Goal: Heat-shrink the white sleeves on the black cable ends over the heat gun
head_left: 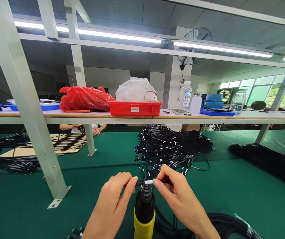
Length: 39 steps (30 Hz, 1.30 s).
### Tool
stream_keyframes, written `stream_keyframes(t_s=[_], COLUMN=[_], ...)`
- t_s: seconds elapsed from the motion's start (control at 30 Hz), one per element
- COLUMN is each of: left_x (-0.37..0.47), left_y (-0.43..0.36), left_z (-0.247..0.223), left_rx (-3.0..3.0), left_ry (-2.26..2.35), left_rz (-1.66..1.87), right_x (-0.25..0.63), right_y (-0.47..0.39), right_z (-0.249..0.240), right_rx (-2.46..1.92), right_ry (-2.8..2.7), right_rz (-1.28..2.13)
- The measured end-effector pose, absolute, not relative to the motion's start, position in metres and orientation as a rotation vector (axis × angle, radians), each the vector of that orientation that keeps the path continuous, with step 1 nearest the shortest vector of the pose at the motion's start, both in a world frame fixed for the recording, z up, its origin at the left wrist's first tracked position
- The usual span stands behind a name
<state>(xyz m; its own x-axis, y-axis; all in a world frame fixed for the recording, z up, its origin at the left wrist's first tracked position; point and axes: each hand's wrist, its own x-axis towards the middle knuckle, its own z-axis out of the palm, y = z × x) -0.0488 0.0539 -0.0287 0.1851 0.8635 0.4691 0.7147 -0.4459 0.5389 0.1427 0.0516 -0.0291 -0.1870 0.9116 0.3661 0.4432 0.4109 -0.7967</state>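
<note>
White-sleeved cable (148, 182) at heat-gun nozzle (146, 193)

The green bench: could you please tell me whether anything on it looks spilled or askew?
Nothing looks spilled; only one thin cable looks untidy, looping out at the lower right of the central cable pile, apart from the rest.

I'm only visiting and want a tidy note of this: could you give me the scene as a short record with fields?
Left hand: pinches a black cable
Right hand: pinches the cable at the right end of a white sleeve
Tool: upright black-and-yellow heat gun, nozzle at the sleeve; contact unclear
Worktop: green
Beyond the hands: heap of black cables with white and blue bits
Shelf: red plastic bin, labelled water bottle
</note>
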Motion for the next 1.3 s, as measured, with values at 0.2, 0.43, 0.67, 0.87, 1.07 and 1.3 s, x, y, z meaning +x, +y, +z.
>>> stream_keyframes(t_s=[0.2, 0.43, 0.67, 0.87, 1.07, 1.3], left_x=[-0.046, -0.046, -0.047, -0.048, -0.048, -0.048], left_y=[0.064, 0.068, 0.073, 0.072, 0.071, 0.07], left_z=[-0.036, -0.039, -0.042, -0.043, -0.041, -0.04], left_rx=[2.193, 2.124, 2.112, 2.09, 2.084, 2.087], left_ry=[1.573, 1.579, 1.579, 1.599, 1.598, 1.606], left_rz=[1.056, 1.013, 1.016, 1.041, 1.034, 1.022], right_x=[0.143, 0.142, 0.142, 0.142, 0.141, 0.143], right_y=[0.06, 0.064, 0.07, 0.07, 0.071, 0.071], right_z=[-0.034, -0.037, -0.04, -0.043, -0.043, -0.042], right_rx=[-1.22, -1.231, -1.233, -1.245, -1.264, -1.259], right_ry=[-1.81, -1.833, -1.842, -1.835, -1.832, -1.819], right_rz=[0.605, 0.567, 0.549, 0.537, 0.532, 0.553])
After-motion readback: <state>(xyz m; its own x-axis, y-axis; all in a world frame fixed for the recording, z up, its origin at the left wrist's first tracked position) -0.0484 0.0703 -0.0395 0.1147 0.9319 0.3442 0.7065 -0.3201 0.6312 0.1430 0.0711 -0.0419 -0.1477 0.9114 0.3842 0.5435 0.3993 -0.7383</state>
